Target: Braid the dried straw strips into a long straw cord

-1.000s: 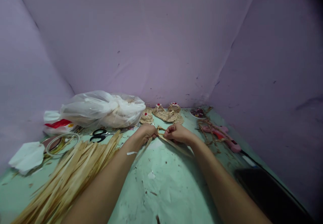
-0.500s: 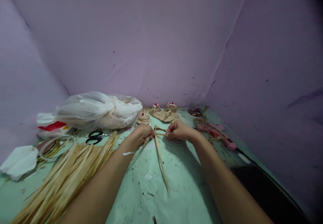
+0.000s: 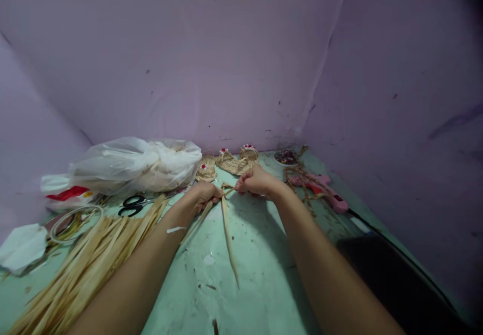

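Note:
My left hand is closed in a pinch on strips of dried plant fibre. One pale strip hangs down from between the hands toward me, and another trails from under the left palm. My right hand pinches the end of a short twisted length of the same fibre, stretched between the two hands. A small dark knotted part shows just above the left fingertips. Behind the hands stand small woven straw slippers with red and white beads on top.
At left lies a bundle of dried fibre strips, with black-handled scissors, a tape roll and a tied plastic bag beyond. A pink glue gun, braided cord, a bead dish and a dark flat object are at right.
The view has shifted slightly to the right. The loop of fibre between my hands has narrowed into a nearly straight length, and my right hand has lifted a little.

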A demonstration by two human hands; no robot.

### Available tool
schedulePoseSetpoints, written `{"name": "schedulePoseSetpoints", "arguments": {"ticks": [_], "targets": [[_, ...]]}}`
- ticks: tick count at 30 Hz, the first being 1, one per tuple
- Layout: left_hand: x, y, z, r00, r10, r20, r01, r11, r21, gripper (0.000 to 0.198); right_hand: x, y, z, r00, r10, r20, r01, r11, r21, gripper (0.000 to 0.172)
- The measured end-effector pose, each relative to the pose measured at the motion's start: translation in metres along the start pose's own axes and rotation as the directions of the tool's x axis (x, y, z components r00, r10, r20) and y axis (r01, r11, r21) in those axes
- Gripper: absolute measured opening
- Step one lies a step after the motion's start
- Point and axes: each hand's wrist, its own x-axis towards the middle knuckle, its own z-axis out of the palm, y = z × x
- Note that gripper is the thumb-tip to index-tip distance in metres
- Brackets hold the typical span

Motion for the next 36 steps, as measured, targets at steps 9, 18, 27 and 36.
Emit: {"name": "schedulePoseSetpoints", "arguments": {"ticks": [9, 18, 27, 36], "targets": [[-0.005, 0.006, 0.003, 0.998, -0.067, -0.006, 0.067, 0.995, -0.076, 0.019, 0.014, -0.001, 0.016, 0.992, 0.111, -0.058, -0.101, 0.982, 0.157, 0.023], [-0.002, 0.005, 0.003, 0.999, -0.042, 0.017, 0.043, 0.997, -0.065, 0.013, 0.020, 0.002, 0.041, 0.996, 0.082, -0.043, -0.091, 0.962, -0.256, 0.020], [-0.003, 0.006, 0.011, 0.996, 0.066, -0.052, -0.071, 0.991, -0.112, 0.025, 0.024, 0.008, 0.055, 0.977, 0.188, -0.098, -0.183, 0.981, 0.062, 0.014], [-0.009, 0.003, 0.008, 0.993, 0.105, -0.055, -0.111, 0.984, -0.139, 0.019, 0.003, 0.004, 0.054, 1.000, 0.025, -0.019, -0.018, 0.955, 0.297, 0.013]]}}
